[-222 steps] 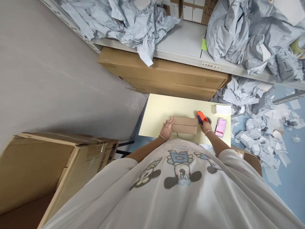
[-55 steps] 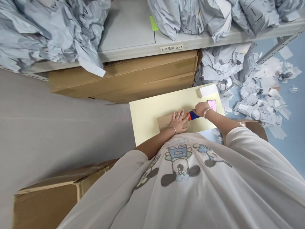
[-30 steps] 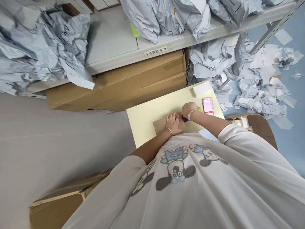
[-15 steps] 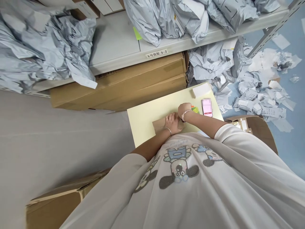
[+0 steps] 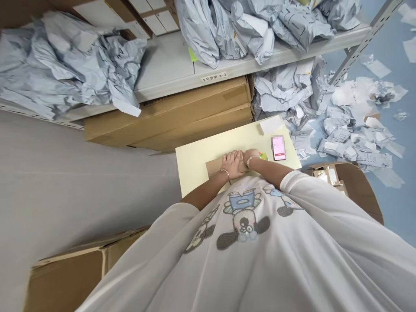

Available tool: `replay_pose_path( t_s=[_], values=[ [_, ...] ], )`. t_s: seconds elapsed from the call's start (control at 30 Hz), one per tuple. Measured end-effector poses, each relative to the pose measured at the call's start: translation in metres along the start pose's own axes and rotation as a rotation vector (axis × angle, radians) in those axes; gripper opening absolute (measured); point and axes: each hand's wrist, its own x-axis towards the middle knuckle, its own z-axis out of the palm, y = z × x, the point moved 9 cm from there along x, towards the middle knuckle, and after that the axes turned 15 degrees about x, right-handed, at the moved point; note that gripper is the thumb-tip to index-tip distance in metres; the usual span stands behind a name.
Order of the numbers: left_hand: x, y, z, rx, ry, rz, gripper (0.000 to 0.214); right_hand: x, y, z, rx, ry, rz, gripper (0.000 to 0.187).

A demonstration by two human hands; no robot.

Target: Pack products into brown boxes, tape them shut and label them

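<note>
My left hand (image 5: 232, 165) lies flat on a kraft paper mailer (image 5: 214, 167), which sits on a pale yellow table top (image 5: 201, 149). My right hand (image 5: 251, 157) is closed right beside the left, at the mailer's right end. The orange-and-blue tape dispenser it held in earlier views is hidden beneath it. A small green note (image 5: 263, 156) shows just past that hand. Farther right lie a phone (image 5: 278, 148) with a blurred pink screen and a white pad (image 5: 271, 125).
Cardboard cartons (image 5: 169, 123) stand beyond the table under a metal shelf (image 5: 165, 73) heaped with crumpled grey-blue mailers (image 5: 208, 30). Torn paper scraps (image 5: 354, 117) cover the blue floor on the right. Open cartons (image 5: 68, 277) sit low at both sides.
My right hand has moved left along the mailer to meet my left hand, and the dispenser no longer shows. The view has tilted slightly as my head moved.
</note>
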Motion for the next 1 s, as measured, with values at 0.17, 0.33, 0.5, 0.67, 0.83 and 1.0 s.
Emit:
replay_pose_path(
  t_s=[0.17, 0.33, 0.5, 0.67, 0.83, 1.0],
  values=[
    [-0.003, 0.001, -0.001, 0.012, 0.003, 0.008, 0.122, -0.023, 0.059, -0.026, 0.036, 0.109, 0.162, 0.040],
    [-0.001, 0.003, -0.007, -0.008, -0.028, 0.043, 0.102, -0.072, 0.125, -0.048, 0.172, 0.281, 0.311, 0.063],
    [-0.004, -0.007, -0.025, -0.075, -0.069, 0.077, 0.093, -0.106, 0.159, -0.010, 0.291, 0.261, 0.275, 0.069],
    [-0.027, -0.062, -0.057, -0.281, 0.075, 0.039, 0.094, -0.121, 0.190, 0.007, 0.509, 0.388, 0.281, 0.068],
    [-0.027, -0.115, -0.048, -0.736, 0.023, 0.035, 0.078, -0.120, 0.206, 0.011, 0.861, 0.529, 0.229, 0.068],
    [0.009, -0.127, -0.026, -0.996, -0.123, -0.023, 0.069, -0.118, 0.195, 0.023, 1.217, 0.522, 0.125, 0.070]
  ],
)
